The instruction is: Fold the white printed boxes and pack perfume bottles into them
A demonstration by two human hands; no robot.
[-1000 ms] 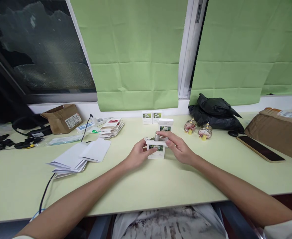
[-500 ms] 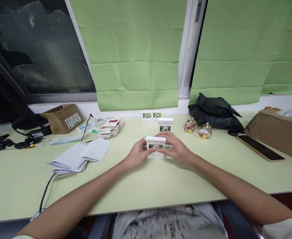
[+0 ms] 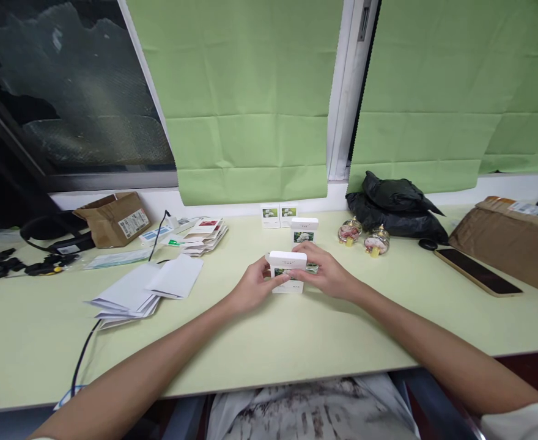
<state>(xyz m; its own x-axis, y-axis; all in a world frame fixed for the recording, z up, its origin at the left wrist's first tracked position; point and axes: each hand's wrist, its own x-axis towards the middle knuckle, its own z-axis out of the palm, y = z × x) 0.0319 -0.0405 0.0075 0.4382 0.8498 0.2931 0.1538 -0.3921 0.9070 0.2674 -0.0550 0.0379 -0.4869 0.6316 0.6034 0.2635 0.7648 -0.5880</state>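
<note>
A small white box (image 3: 288, 261) with a flower picture stands upright at the middle of the table, between my two hands. My left hand (image 3: 254, 284) grips its left side, thumb across the front. From the right, my right hand (image 3: 326, 272) closes on the same box, its thumb meeting the front near the left thumb. A shiny, glassy item shows by the right fingers; its kind is not clear. Just behind stands a second white box (image 3: 304, 229) with a similar picture, partly covered by my right hand. Two smaller white boxes (image 3: 270, 215) with flower pictures stand against the wall.
Two ornate glass bottles (image 3: 350, 230) and a black plastic bag (image 3: 395, 208) lie back right. A phone (image 3: 477, 272) rests beside a brown parcel (image 3: 512, 241). On the left are folded white papers (image 3: 134, 290), flattened cartons (image 3: 205, 236), a cardboard box (image 3: 113, 220) and a black cable (image 3: 85, 354).
The top of the held box has tipped slightly, so more of its upper flap faces me. Both hands keep their grip in nearly the same place.
</note>
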